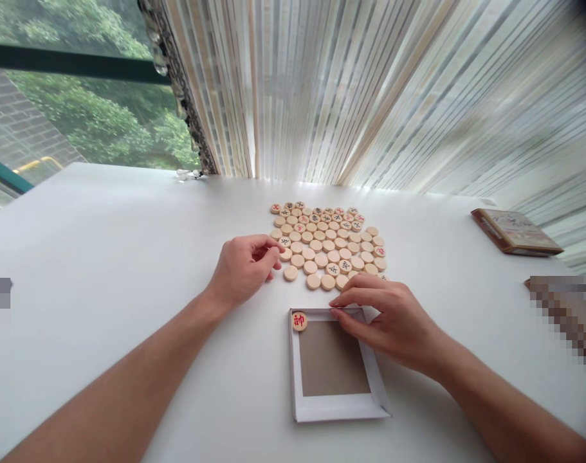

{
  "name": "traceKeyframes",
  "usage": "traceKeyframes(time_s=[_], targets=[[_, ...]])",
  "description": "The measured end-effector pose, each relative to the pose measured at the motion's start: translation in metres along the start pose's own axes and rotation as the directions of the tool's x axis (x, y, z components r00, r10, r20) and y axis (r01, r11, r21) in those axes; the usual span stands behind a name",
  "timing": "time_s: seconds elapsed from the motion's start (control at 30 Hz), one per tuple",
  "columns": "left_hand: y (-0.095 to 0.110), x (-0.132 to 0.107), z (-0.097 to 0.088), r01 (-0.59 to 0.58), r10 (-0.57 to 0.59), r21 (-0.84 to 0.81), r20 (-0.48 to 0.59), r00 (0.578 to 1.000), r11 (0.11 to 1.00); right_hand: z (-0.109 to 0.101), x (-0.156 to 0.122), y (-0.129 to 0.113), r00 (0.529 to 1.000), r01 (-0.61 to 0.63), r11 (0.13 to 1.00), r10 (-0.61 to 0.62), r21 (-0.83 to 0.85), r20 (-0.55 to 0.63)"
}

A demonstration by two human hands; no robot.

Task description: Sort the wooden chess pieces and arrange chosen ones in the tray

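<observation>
A: Head view. Where are the pieces?
B: Wooden discs point(329, 245) lie flat in a tight cluster mid-desk, the desk point(128, 270) being white. Most show blank tops; some show black or red characters, largely along the far rows. One red-marked disc point(299, 321) sits apart, in the far-left corner of the shallow white tray point(338, 408), nearer the person.
A: Hands?
B: Left hand point(247, 267) is at the cluster's left edge, fingers curled, thumb close to the index. Can't tell if it pinches a disc. Right hand point(389, 315) is over the tray's far-right corner, thumb and index tips nearly meeting at the far wall. Can't tell if they grip anything.
A: Anything in the way?
B: Right hand hides that tray corner and overlaps the near-right discs. Left hand's fingers overlap the left edge of the cluster.
A: Surroundings?
B: Striped curtain point(312, 83) right behind the desk's far edge, window point(80, 122) at far left with trees outside. Flat brown box or book point(517, 233) at far right, well apart from the discs. A pixelated brown item point(570, 315) is nearer, at the right frame edge; can't identify it.
</observation>
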State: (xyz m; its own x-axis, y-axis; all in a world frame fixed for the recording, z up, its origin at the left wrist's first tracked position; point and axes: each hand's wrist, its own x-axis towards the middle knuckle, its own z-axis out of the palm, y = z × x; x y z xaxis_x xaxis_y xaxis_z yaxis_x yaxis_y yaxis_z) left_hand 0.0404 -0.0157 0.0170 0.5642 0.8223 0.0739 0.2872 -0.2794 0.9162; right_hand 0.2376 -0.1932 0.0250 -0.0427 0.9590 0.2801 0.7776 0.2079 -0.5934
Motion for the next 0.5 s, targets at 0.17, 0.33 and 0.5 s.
traceKeyframes(time_s=[0.17, 0.33, 0.5], targets=[[-0.005, 0.001, -0.001, -0.007, 0.007, 0.007, -0.003, 1.0, 1.0, -0.004, 0.002, 0.002, 0.985, -0.028, 0.999, 0.033, 0.033, -0.172], [-0.006, 0.003, -0.003, -0.047, 0.049, 0.066, -0.032, 0.998, 0.997, -0.012, 0.006, 0.019, 0.878, -0.195, 0.968, 0.244, 0.157, -0.412], [-0.008, 0.006, -0.007, -0.072, 0.086, 0.159, -0.089, 0.992, 0.985, -0.022, 0.011, 0.042, 0.771, -0.284, 0.913, 0.398, 0.292, -0.497]])
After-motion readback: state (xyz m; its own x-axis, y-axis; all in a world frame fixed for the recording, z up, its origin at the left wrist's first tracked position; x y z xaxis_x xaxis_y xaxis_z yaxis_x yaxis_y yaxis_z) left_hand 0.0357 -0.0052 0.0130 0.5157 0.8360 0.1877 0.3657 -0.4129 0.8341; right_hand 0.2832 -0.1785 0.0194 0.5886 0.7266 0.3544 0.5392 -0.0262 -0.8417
